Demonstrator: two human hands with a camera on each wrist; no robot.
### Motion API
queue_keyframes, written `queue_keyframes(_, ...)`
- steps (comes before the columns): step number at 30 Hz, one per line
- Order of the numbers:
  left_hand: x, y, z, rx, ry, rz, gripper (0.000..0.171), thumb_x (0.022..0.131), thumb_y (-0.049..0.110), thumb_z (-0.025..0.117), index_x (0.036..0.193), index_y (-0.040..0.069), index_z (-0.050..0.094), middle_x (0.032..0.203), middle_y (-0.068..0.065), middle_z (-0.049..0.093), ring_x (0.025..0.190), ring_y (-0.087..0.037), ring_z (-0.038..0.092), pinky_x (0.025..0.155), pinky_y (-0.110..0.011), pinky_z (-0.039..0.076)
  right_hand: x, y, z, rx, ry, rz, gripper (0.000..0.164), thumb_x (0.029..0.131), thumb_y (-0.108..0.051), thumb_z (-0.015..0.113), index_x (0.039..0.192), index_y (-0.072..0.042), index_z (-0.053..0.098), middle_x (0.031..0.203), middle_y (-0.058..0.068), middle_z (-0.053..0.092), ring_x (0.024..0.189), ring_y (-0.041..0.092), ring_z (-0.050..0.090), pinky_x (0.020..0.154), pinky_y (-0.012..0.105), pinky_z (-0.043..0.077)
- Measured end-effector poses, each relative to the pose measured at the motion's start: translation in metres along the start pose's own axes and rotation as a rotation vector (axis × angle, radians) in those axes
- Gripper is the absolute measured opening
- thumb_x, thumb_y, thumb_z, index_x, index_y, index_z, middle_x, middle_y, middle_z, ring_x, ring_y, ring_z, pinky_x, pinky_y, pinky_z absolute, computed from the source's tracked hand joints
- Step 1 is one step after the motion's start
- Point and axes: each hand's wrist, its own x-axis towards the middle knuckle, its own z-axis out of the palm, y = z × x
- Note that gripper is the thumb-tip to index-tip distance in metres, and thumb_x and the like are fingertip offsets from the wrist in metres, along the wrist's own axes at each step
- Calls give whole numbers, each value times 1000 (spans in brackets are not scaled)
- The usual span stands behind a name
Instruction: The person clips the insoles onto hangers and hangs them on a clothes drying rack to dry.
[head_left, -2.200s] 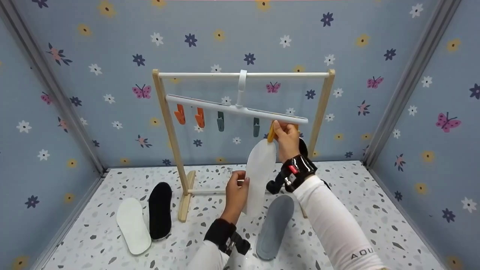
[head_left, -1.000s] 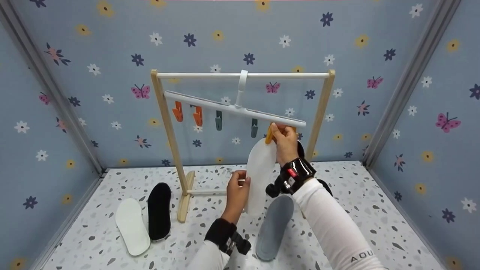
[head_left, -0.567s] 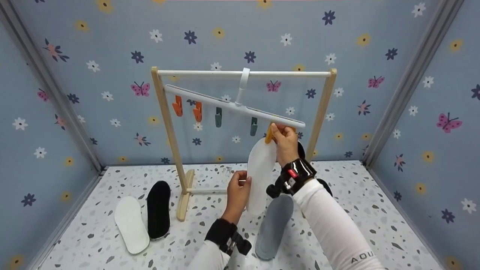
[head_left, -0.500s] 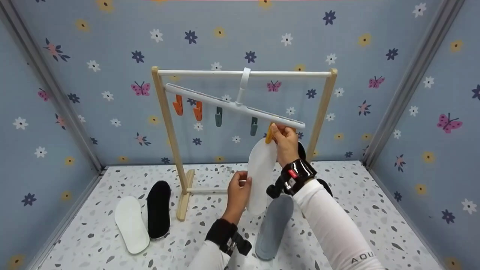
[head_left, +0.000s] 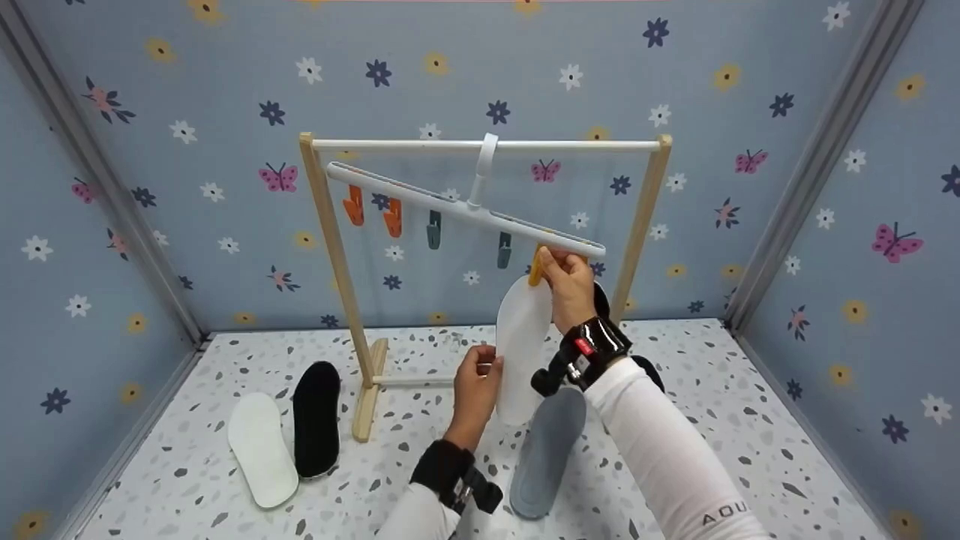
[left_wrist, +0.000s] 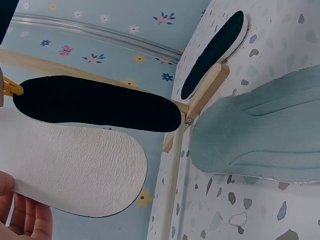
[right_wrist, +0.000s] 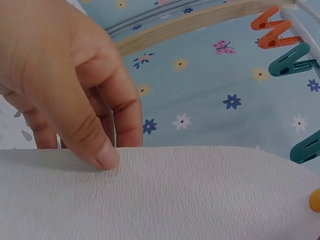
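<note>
Left hand point(head_left: 476, 384) pinches white insole point(head_left: 520, 352) by its edge, apparently for steadiness; right hand point(head_left: 572, 291) grips yellow clip point(head_left: 536, 268) near hanger's point(head_left: 457, 207) lower end.

Soft even light, glare on the glossy right wristband point(head_left: 609, 337), dimmer wrist views, faint shadow on held insole point(right_wrist: 185, 197)

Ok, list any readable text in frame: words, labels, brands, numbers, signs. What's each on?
"AOU": right sleeve, dark letters; the middle one could be a Q, and any further letters are out of sight.
Red tag on the right wrist strap: light marks, too small to read.
White insole, yellow clip, hanger: no text I can make out.
No numbers or signs readable.
</note>
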Motion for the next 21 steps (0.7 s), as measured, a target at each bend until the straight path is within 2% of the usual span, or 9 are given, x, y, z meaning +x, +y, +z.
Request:
queue_keyframes(4, -2, 2, -1, -10, -9, -19, 17, 94, 7, 54, 109, -1, 57, 102, -14, 58, 86, -22, 55, 71, -29, 47, 0, 0, -2, -27, -8, 2, 9, 92, -4, 58, 88, 3, 55, 80, 3, 56, 78, 12, 55, 81, 26, 46)
queue_keyframes(7, -2, -2, -1, -29, -17, -32, 17, 94, 6, 54, 109, 0, 57, 103, -14, 57, 84, -22, 55, 67, -28, 47, 1, -1, -4, -50, -9, 1, 9, 91, -4, 60, 85, 1, 56, 81, 4, 57, 79, 13, 56, 85, 28, 46)
queue_keyframes(11, -3, -9, -3, -32, -19, -41, 15, 95, 9, 54, 109, 4, 58, 104, -10, 58, 83, -20, 56, 69, -27, 47, 1, -2, -5, -74, -2, 2, 8, 90, -6, 62, 84, -1, 59, 81, 3, 59, 81, 13, 57, 88, 29, 45)
queue_keyframes(15, -5, -13, -4, -19, -16, -43, 14, 94, 10, 55, 106, 4, 59, 102, -10, 58, 85, -23, 57, 73, -29, 48, 2, -2, -8, -102, -3, 1, 11, 89, -7, 63, 92, 3, 62, 84, 2, 61, 83, 13, 59, 90, 29, 45)
queue_keyframes(21, -11, -20, -5, 7, -19, -41, 13, 94, 11, 55, 105, 4, 59, 100, -9, 60, 84, -17, 58, 74, -30, 49, 2, 0, -12, -149, -5, -5, 23, 89, -8, 64, 104, 10, 62, 85, 1, 64, 86, 14, 60, 92, 29, 45)
